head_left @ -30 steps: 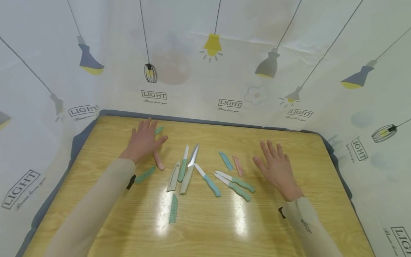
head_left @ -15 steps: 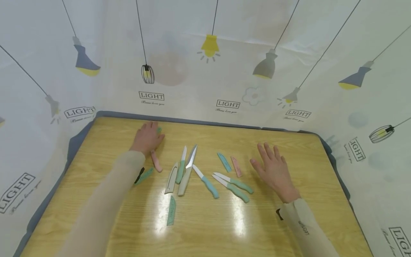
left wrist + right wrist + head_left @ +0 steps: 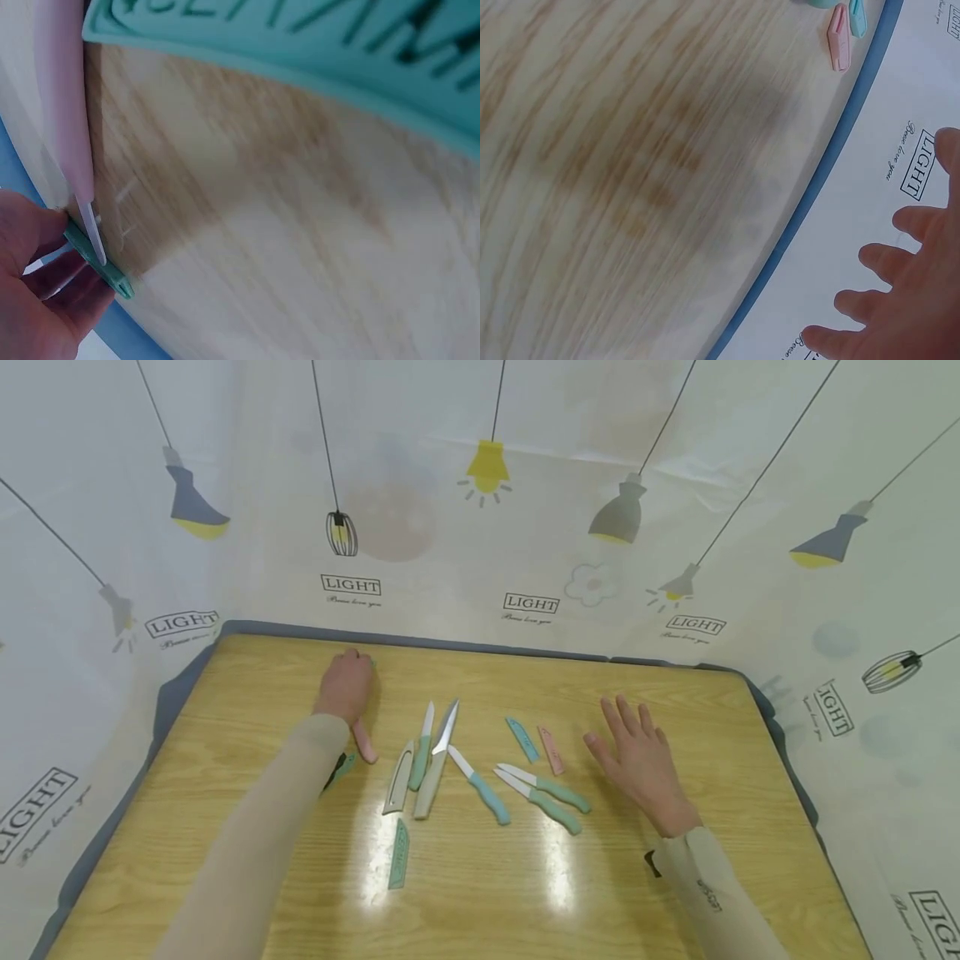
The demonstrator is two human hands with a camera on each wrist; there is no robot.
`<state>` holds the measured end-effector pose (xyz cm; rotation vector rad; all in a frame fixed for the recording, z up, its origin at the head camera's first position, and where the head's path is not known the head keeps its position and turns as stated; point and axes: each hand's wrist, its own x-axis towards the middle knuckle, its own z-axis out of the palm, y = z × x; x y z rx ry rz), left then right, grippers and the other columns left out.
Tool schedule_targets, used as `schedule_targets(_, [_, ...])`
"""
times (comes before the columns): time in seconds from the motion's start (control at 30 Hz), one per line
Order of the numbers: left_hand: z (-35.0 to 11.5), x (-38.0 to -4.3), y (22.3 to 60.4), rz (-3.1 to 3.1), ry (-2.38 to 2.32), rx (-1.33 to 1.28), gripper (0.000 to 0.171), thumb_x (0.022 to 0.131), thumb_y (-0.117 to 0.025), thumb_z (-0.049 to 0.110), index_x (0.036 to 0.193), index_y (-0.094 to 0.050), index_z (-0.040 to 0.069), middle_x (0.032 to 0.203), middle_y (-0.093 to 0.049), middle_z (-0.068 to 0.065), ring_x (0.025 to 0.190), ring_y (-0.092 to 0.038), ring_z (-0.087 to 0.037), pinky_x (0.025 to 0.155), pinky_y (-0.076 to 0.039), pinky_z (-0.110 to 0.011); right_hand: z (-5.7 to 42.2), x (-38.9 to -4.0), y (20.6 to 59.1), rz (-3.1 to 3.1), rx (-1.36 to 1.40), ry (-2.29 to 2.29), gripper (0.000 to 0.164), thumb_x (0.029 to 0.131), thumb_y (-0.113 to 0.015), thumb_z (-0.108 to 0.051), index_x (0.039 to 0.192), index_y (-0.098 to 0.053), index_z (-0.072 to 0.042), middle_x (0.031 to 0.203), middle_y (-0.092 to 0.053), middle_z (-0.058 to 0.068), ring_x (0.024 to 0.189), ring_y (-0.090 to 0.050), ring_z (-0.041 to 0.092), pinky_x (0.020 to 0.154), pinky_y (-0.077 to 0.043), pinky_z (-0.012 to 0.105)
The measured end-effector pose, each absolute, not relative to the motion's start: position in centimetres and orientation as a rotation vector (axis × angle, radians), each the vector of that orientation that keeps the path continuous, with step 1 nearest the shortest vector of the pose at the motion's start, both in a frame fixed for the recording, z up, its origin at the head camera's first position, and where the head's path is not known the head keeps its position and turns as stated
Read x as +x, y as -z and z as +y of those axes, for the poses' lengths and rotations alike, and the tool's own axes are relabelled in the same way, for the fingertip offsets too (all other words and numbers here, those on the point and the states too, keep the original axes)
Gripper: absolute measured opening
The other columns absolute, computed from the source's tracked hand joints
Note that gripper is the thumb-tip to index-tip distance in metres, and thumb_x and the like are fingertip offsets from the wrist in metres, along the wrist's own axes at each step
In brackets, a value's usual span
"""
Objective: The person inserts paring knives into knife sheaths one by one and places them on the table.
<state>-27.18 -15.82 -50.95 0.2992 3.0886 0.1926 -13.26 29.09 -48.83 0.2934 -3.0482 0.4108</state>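
Note:
At the far left of the table my left hand (image 3: 347, 685) pinches a green knife sheath (image 3: 116, 279) between thumb and fingers. A pink-handled knife (image 3: 64, 105) lies there, its blade tip crossing over that sheath in the left wrist view. Another green sheath (image 3: 300, 45) with raised lettering is close under the left wrist. My right hand (image 3: 643, 768) is spread over the right side, fingers apart, holding nothing. Nearest to it are two green-handled knives (image 3: 557, 811), a pink sheath (image 3: 551, 750) and a blue sheath (image 3: 522, 740).
Mid-table lie a green-handled knife (image 3: 422, 762), a larger beige-handled knife (image 3: 431, 787), a blue-handled knife (image 3: 490, 797) and a beige sheath (image 3: 398, 778). Nearer the front is a green sheath (image 3: 399, 854). Bare blades point away from me. A printed curtain (image 3: 450, 568) encloses the table (image 3: 480, 893).
My left hand, earlier spread above the back-left items, has come down and closed its fingers on the green sheath there. My right hand stays spread in nearly the same place.

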Motion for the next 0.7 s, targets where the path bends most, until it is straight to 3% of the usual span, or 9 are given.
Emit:
schedule_targets(0.2, [-15.9,-27.1,50.2,3.098,-0.107,0.349,0.032,0.088,-0.062,-0.004,0.118,-0.055,-0.011,0.107,-0.058,-0.027,0.095,-0.059,-0.038,0.082,-0.055,-0.046,29.0,-13.1,48.7,-3.053,0.288,-0.435,0.075,0.099,-0.031,-0.059,0.156,-0.021,-0.012,0.158,-0.017,0.018,0.142,-0.005,0.045,0.103,-0.017,0.074])
schedule_targets(0.4, [-16.5,-27.2,49.6,3.15,-0.233,0.332,0.021,0.097,-0.053,0.003,0.116,-0.052,-0.007,0.098,-0.062,-0.021,0.086,-0.062,-0.033,0.075,-0.057,-0.042,28.6,-13.2,48.4,-3.046,0.308,-0.431,0.075,0.099,-0.033,-0.058,0.156,-0.023,-0.011,0.158,-0.018,0.019,0.141,-0.009,0.048,0.103,-0.019,0.074])
schedule_targets(0.7, [-15.8,-25.3,47.0,3.087,-0.922,0.142,0.036,0.102,-0.047,0.017,0.134,-0.05,0.0,0.12,-0.062,-0.017,0.105,-0.06,-0.03,0.088,-0.054,-0.043,28.3,-12.9,48.3,-3.047,0.32,-0.438,0.074,0.1,-0.033,-0.056,0.156,-0.022,-0.01,0.158,-0.018,0.02,0.141,-0.008,0.047,0.103,-0.018,0.074])
